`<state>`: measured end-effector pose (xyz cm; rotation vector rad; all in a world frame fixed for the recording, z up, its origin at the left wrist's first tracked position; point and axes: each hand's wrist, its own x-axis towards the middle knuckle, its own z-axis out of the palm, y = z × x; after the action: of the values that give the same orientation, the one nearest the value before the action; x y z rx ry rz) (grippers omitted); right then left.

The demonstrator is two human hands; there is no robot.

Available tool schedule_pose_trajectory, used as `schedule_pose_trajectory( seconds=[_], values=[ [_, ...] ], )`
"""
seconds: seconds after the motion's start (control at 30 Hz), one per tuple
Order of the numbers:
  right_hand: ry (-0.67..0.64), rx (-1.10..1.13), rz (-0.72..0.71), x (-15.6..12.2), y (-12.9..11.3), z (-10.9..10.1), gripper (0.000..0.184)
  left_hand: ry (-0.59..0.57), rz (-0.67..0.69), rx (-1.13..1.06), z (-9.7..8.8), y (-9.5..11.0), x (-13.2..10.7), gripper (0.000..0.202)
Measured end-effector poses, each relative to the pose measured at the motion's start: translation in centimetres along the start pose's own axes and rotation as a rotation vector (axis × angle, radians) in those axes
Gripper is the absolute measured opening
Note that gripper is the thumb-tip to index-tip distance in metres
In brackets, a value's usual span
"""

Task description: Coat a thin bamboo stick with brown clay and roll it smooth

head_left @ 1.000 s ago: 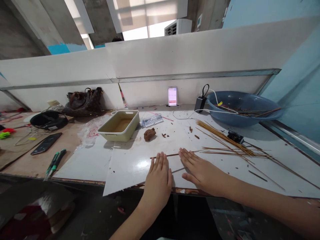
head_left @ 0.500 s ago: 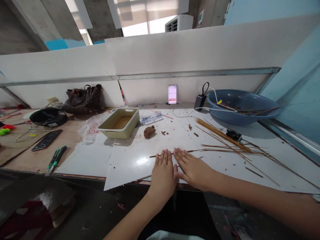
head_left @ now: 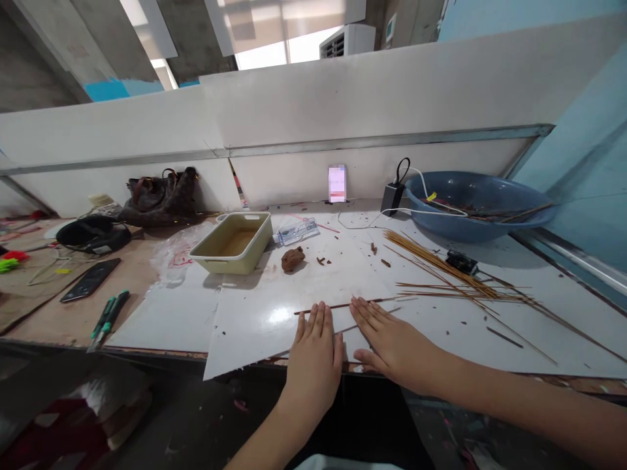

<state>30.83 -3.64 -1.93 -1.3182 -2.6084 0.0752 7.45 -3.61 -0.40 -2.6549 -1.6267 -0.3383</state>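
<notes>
My left hand lies flat, palm down, its fingertips on a thin stick coated in brown paste. To its right my right hand is also flat, fingers stretched out, fingertips at the same stick. The coated stick runs left to right across the white board, and its bare end points right. A brown lump of dough-like paste rests beyond my left hand, with small crumbs beside it. Several thin bamboo sticks lie in a loose bundle to the right.
A pale yellow tub holds shallow liquid. A blue basin with sticks stands at the back right, near a black box with a white cable. A lit phone leans on the partition. Cutters and a dark phone lie left.
My hands have moved apart along the coated stick, showing more of it between them. My right hand has shifted right, my left hand slightly left and nearer to me.
</notes>
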Motion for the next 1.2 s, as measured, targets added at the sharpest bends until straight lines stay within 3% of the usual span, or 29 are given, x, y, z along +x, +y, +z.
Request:
schedule_pose_trajectory(
  seconds=[0.27,0.33,0.53,0.6,0.77,0.83,1.07,1.2],
  values=[
    [-0.058,-0.035,0.071,5.0,2.6,-1.5,0.084,-0.098,-0.131,0.008,-1.2,-0.6,5.6,0.061],
    [-0.039,-0.052,0.057,4.3,2.7,-1.3,0.083,-0.07,-0.123,0.023,-1.0,-0.6,5.0,0.061],
    [0.068,-0.102,-0.036,-0.3,1.8,0.1,0.085,0.005,-0.022,0.034,-0.1,-1.3,0.2,0.059],
    [0.074,-0.104,-0.029,-0.2,2.1,0.2,0.085,-0.003,-0.027,0.02,-0.2,-1.7,0.3,0.059],
    [0.019,-0.092,0.024,2.8,3.9,-0.3,0.083,-0.05,-0.113,0.007,-1.1,-2.1,3.9,0.059],
    [0.018,-0.093,0.027,3.2,4.1,-0.3,0.083,-0.053,-0.123,0.012,-1.1,-2.1,4.4,0.059],
    [0.139,-0.191,-0.006,-1.5,1.5,1.1,0.09,0.072,-0.047,0.068,0.1,-1.9,-1.2,0.059],
    [0.144,-0.198,0.016,-1.4,1.6,1.2,0.092,0.061,-0.055,0.069,0.0,-2.2,-1.1,0.058]
  ],
)
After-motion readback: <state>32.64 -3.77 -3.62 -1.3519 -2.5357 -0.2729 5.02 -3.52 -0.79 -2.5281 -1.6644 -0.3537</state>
